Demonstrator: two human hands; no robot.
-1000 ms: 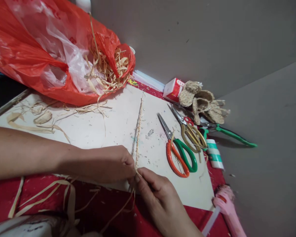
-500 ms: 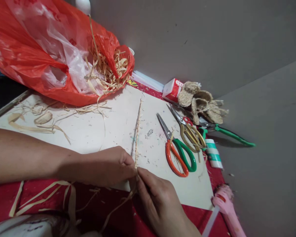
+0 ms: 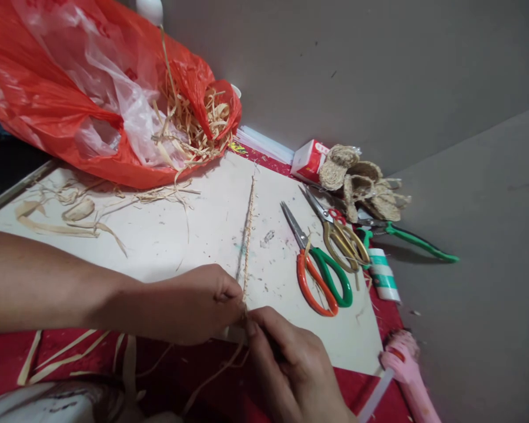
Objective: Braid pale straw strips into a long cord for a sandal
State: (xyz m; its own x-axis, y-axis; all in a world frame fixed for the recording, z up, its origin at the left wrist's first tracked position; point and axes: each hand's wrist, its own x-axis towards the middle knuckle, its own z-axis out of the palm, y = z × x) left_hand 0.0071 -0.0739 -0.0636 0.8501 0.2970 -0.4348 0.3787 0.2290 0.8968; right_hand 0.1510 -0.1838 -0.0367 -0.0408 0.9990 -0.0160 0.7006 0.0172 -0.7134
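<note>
A thin twisted cord of pale straw runs up the white board from between my fingers. My left hand is closed, pinching the cord's near end. Touching it from the right, my right hand is closed too, thumb and index finger pressed together on the straw at the same spot. Loose straw strands hang below my hands over the red cloth. The exact grip of the fingertips is partly hidden.
A red plastic bag full of straw stands at the back left. Orange-and-green scissors, gold-handled scissors, green-handled pliers, straw pieces, a white-and-teal roll and a pink glue gun lie to the right.
Both hands have shifted slightly downward, still together on the cord. My right hand's fingers have lifted and bent a little more.
</note>
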